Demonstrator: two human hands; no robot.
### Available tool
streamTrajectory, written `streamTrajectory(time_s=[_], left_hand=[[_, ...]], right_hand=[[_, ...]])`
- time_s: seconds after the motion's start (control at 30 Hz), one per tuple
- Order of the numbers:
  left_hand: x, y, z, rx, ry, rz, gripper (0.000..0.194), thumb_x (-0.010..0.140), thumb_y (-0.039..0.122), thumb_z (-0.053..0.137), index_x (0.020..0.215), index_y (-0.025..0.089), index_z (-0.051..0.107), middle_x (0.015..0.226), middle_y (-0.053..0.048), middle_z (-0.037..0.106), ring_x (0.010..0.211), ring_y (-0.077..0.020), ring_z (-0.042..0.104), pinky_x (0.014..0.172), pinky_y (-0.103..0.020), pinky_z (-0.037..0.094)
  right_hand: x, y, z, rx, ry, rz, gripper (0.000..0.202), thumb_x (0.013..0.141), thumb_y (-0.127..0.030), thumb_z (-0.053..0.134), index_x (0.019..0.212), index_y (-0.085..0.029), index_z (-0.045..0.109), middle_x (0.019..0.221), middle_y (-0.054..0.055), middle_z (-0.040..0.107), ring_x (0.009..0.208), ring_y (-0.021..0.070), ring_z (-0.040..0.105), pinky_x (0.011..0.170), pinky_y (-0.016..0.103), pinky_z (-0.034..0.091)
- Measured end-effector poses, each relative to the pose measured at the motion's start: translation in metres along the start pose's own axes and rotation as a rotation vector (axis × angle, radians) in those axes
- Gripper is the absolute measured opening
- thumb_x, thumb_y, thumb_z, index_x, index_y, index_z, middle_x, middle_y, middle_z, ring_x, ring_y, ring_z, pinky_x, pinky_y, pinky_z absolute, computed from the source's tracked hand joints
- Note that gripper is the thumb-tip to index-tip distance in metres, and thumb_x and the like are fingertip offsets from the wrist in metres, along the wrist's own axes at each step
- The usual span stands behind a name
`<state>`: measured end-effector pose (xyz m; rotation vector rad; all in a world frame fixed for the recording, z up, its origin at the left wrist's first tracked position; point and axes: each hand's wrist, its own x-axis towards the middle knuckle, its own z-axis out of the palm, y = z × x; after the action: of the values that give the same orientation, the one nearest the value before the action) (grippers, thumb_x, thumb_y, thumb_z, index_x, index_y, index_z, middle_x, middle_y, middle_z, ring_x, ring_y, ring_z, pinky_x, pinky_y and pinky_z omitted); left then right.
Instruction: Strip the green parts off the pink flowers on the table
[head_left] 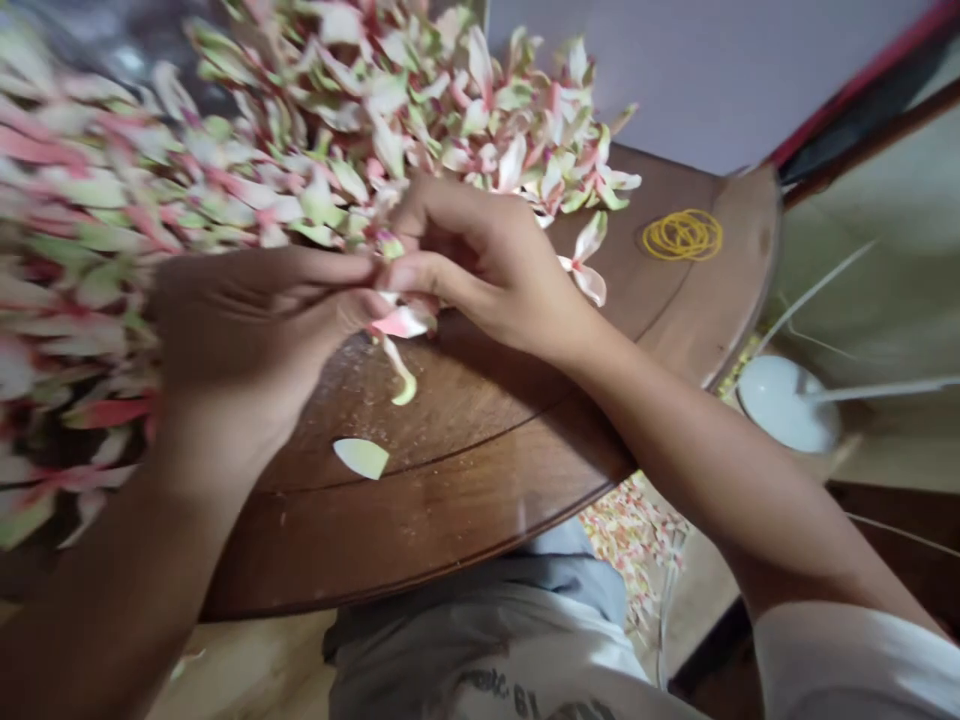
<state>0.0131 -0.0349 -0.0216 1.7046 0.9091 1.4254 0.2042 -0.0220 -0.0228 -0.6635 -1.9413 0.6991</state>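
Note:
Both my hands meet over the wooden table, pinching one artificial flower [405, 321] between them. Its petals are pink and white with a curled, green-tipped one hanging down. My left hand [247, 320] grips it from the left, thumb and index finger pressed together. From the right, my right hand [480, 260] holds it with thumb and bent fingers; the flower's centre is partly hidden by the fingertips. Behind and to the left spreads a large heap of similar flowers [322, 200]. A single loose pale-green petal [361, 458] lies on the table below my hands.
Yellow rubber bands [682, 235] lie near the right edge of the curved wooden table [465, 520]. A lone flower [586, 262] sits beside the heap. On the floor are scattered petals [630, 540] and a round white object [787, 403] with pale rods. A pale wall rises behind.

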Motion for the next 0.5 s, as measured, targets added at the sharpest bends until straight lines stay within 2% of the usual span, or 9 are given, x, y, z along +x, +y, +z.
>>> streamTrajectory(time_s=[0.1, 0.17, 0.3, 0.5], left_hand=[[0.003, -0.003, -0.004, 0.045, -0.085, 0.082, 0.025, 0.071, 0.010, 0.087, 0.088, 0.027, 0.080, 0.080, 0.006, 0.079, 0.065, -0.0077, 0.073, 0.063, -0.014, 0.061], [0.005, -0.004, -0.006, 0.001, -0.116, 0.033, 0.024, 0.072, 0.012, 0.086, 0.090, 0.026, 0.080, 0.083, 0.005, 0.080, 0.067, -0.0092, 0.074, 0.064, -0.015, 0.062], [0.004, 0.003, -0.005, -0.013, -0.073, -0.055, 0.020, 0.071, 0.021, 0.088, 0.089, 0.020, 0.078, 0.084, 0.001, 0.079, 0.072, -0.0135, 0.075, 0.068, -0.021, 0.064], [0.000, 0.008, -0.003, 0.133, -0.020, -0.024, 0.021, 0.074, 0.032, 0.086, 0.089, 0.019, 0.078, 0.084, -0.002, 0.078, 0.073, -0.0160, 0.074, 0.069, -0.025, 0.064]], right_hand=[[-0.002, -0.004, 0.000, 0.013, -0.004, 0.074, 0.032, 0.095, -0.048, 0.062, 0.088, -0.017, 0.059, 0.077, -0.002, 0.060, 0.070, 0.0096, 0.057, 0.065, 0.021, 0.047], [-0.003, -0.007, 0.001, 0.025, 0.007, 0.097, 0.030, 0.095, -0.047, 0.063, 0.088, -0.018, 0.060, 0.077, -0.001, 0.061, 0.070, 0.0106, 0.058, 0.065, 0.023, 0.047], [-0.003, -0.009, 0.006, 0.063, 0.045, 0.147, 0.029, 0.093, -0.048, 0.065, 0.089, -0.019, 0.061, 0.076, -0.002, 0.061, 0.065, 0.0100, 0.056, 0.061, 0.023, 0.044], [-0.003, -0.012, 0.010, 0.104, 0.077, 0.183, 0.026, 0.091, -0.044, 0.069, 0.087, -0.019, 0.061, 0.072, -0.003, 0.058, 0.059, 0.0087, 0.052, 0.055, 0.022, 0.041]])
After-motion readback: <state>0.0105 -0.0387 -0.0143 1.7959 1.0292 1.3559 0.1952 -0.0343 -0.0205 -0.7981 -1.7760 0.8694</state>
